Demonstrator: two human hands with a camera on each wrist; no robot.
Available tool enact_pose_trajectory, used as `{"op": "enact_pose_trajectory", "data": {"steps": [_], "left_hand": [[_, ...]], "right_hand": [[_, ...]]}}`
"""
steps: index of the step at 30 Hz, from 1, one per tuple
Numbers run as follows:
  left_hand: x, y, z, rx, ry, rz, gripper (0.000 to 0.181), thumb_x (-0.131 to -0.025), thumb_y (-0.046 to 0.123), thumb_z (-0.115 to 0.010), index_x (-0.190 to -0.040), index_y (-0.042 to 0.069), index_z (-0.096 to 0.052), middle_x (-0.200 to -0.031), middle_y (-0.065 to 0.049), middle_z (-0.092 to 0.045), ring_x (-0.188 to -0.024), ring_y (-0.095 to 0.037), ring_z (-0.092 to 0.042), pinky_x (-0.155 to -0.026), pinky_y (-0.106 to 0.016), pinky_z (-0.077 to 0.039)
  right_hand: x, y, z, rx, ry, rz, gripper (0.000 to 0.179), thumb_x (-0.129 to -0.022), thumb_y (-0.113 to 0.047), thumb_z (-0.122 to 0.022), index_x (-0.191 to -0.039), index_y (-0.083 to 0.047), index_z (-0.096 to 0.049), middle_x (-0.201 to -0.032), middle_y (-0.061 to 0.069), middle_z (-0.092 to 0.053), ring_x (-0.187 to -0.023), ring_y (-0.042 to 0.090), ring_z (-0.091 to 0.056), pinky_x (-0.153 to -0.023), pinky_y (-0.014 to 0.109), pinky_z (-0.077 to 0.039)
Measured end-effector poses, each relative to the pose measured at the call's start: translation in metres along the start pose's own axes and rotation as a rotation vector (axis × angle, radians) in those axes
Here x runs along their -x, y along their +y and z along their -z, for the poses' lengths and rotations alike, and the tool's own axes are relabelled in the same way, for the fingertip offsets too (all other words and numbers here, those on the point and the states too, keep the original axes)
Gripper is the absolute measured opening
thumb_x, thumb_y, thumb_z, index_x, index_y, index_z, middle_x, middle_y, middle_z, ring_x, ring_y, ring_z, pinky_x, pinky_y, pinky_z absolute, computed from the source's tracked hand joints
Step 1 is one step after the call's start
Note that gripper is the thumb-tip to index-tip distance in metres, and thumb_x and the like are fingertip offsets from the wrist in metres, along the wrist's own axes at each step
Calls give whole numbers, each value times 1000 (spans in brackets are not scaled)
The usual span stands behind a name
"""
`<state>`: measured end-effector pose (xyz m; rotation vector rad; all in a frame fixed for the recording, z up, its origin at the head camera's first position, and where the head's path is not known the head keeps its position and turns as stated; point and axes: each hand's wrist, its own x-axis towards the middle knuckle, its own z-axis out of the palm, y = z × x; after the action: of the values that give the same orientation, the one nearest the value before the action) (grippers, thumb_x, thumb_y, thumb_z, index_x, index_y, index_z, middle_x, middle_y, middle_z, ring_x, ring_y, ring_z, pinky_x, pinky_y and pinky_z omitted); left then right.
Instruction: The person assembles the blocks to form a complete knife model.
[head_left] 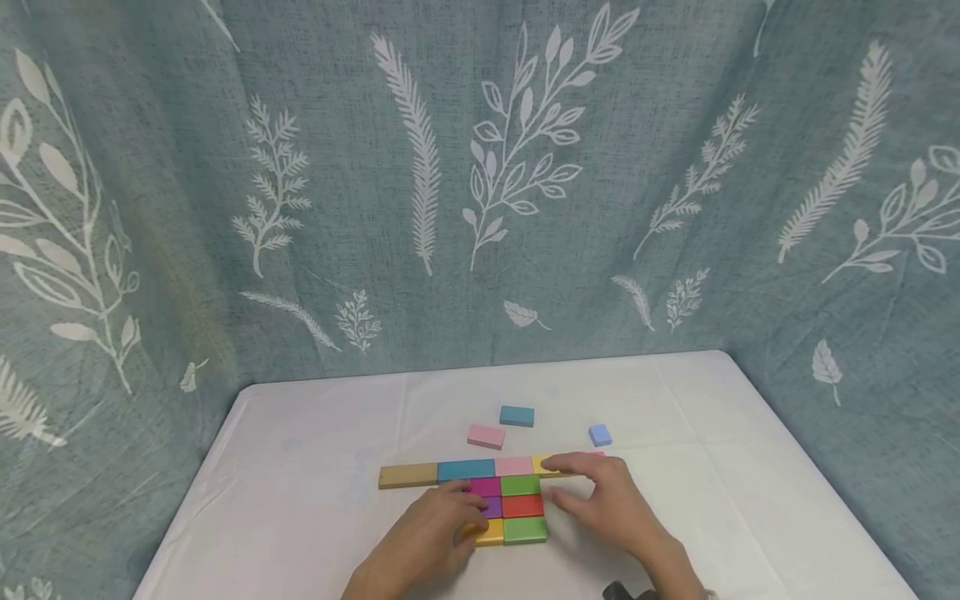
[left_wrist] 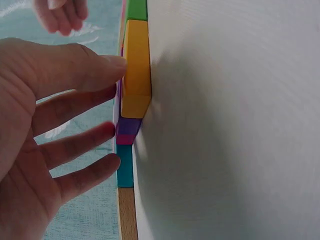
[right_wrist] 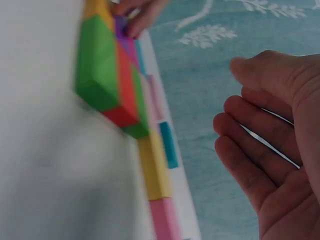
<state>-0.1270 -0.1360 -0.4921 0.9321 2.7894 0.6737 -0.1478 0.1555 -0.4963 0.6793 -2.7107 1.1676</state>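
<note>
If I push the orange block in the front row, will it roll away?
Probably not: the orange block has flat sides, so it should slide. Its straight edges suggest it's stiff, not squishy. The green block sits against its end, so pushing that way would probably nudge both.

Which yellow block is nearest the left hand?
The golden-yellow block in the row closest to the person, left of a green block. The other yellow block sits in the long far row, by the right hand.
</note>
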Motion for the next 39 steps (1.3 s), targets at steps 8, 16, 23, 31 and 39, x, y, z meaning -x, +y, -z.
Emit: {"op": "enact_pose_trajectory", "data": {"steps": [8, 16, 23, 31, 39], "left_hand": [[-4, 8, 0, -28, 11, -23, 20, -96, 18, -84, -115, 23, -86, -134, 7, -78, -141, -25, -64, -122, -51, -54], [-17, 19, -8, -40, -32, -52, 24, -95, 17, -84, -118, 26, -85, -139, 9, -76, -147, -26, -59, -127, -47, -49], [-23, 26, -14, -83, -40, -57, 28, -92, 15, -84, -117, 29, -85, -145, 9, -72, -149, -29, -57, -126, -49, -49], [-25, 29, -17, -79, -45, -12, 32, -92, 13, -84, -119, 29, -84, -149, 9, -70, -153, -28, -54, -126, -56, -49], [-29, 30, -18, -88, -117, 33, 31, -98, 21, -81, -127, 31, -81, -150, 13, -69, -153, -18, -55, -128, -56, -46]], "right_hand": [[-29, 6, 23, -9, 70, 6, 27, -95, -21, -87, -121, -20, -83, -121, -4, -83, -118, 19, -79, -104, 50, -66], [-62, 17, 35, 3, 62, 39, 27, -99, -23, -83, -125, -15, -81, -124, 3, -83, -118, 28, -79, -104, 56, -65], [-87, 26, 36, -4, 35, 33, 28, -100, -24, -81, -125, -12, -82, -126, 3, -82, -119, 28, -78, -106, 55, -64], [-103, 43, 27, -55, -10, -38, 30, -102, -24, -79, -128, -8, -80, -126, 5, -82, -122, 30, -77, -108, 54, -64], [-110, 60, 14, -109, -36, -75, 30, -100, -18, -79, -127, -5, -79, -126, 7, -81, -122, 31, -77, -110, 53, -63]]}}
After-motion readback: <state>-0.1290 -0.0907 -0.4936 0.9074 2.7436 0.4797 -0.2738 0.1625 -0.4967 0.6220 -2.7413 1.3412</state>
